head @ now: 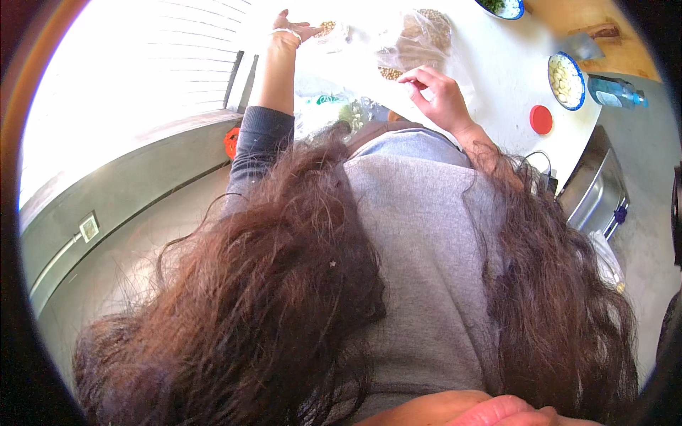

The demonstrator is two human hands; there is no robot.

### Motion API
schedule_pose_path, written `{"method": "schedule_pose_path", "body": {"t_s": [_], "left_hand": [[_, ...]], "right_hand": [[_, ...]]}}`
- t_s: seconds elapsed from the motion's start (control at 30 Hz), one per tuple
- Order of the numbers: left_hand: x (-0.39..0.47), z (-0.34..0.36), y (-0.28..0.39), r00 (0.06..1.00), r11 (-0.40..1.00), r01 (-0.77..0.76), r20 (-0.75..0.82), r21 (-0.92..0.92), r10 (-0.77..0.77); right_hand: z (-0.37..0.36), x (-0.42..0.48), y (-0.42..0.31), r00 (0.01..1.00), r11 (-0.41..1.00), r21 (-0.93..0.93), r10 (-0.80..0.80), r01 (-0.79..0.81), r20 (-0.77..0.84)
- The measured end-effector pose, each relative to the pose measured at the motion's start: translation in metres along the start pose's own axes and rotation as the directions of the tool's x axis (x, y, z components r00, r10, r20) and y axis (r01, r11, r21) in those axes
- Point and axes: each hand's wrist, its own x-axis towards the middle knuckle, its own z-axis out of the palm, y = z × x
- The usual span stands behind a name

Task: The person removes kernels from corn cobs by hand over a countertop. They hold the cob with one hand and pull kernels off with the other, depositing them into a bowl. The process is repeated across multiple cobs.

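Note:
My left hand (295, 29) reaches out at the upper left, palm turned up and fingers spread, beside a small heap of soybeans or similar pale dried beans (326, 28) in clear plastic. My right hand (439, 96) hovers or rests near more beans (390, 73) at the opening of a clear plastic bag (426, 34); its thumb and fingertips are bent toward each other. Whether a bean is between them cannot be told. The bag, full of beans, lies on the white table (495, 69).
Right: a red lid (541, 119), a blue-rimmed bowl of pale pieces (566, 80), a bluish bottle (613, 93), a bowl of chopped greens (498, 5) and a metal sink (597, 191). Below the table's near edge is a clear bag with greenish-white contents (335, 113). A window sill (160, 130) runs left.

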Motion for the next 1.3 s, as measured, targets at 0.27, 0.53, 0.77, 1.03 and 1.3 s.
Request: {"method": "schedule_pose_path", "body": {"t_s": [0.27,0.53,0.77,1.03,1.3], "left_hand": [[-0.036,0.0,-0.054,0.8,0.861,-0.13,0.565,0.492,-0.201],[-0.021,-0.085,-0.205,0.658,-0.465,-0.616,0.74,0.636,0.14],[0.003,-0.074,-0.217,0.439,-0.611,-0.582,0.84,0.536,0.319],[0.014,-0.091,-0.256,0.509,-0.426,-0.653,0.78,0.626,0.365],[0.019,-0.096,-0.262,0.39,-0.444,-0.76,0.88,0.474,0.273]], "right_hand": [[0.011,-0.022,0.069,0.969,0.97,-0.114,0.227,-0.216,0.092],[0.031,-0.005,0.123,0.935,0.932,-0.12,0.35,-0.341,0.061],[0.037,0.016,0.155,1.0,0.918,-0.397,0.01,-0.01,-0.002],[0.053,-0.017,0.159,0.97,0.923,-0.337,0.225,-0.184,0.087],[0.039,-0.038,0.157,0.99,0.94,-0.312,0.142,-0.137,-0.005]]}}
